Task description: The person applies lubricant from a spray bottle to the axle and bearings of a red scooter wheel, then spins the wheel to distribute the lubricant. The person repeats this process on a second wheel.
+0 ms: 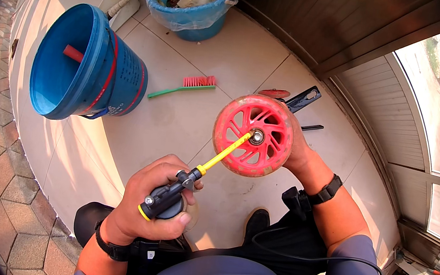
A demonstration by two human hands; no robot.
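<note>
My left hand [158,196] is closed around a black trigger-head sprayer [161,201] with a long yellow tube [224,153]. The tube's tip meets the metal bearing at the hub of a red spoked wheel [264,165], like one off a scooter. Behind the wheel's right side, my right hand [299,155] grips it, most of the fingers hidden. The wheel is held up off the floor, its flat side facing me. Whatever part of the sprayer lies below its head is mostly covered by my left hand.
A green brush with red bristles [199,82] lies on the tiled floor. Left stands a tilted-looking blue bucket [132,83] with a red handle-like piece inside. A blue trash bin [195,34] stands farther back. Black parts [304,99] show beyond the wheel, near the brown panelled wall.
</note>
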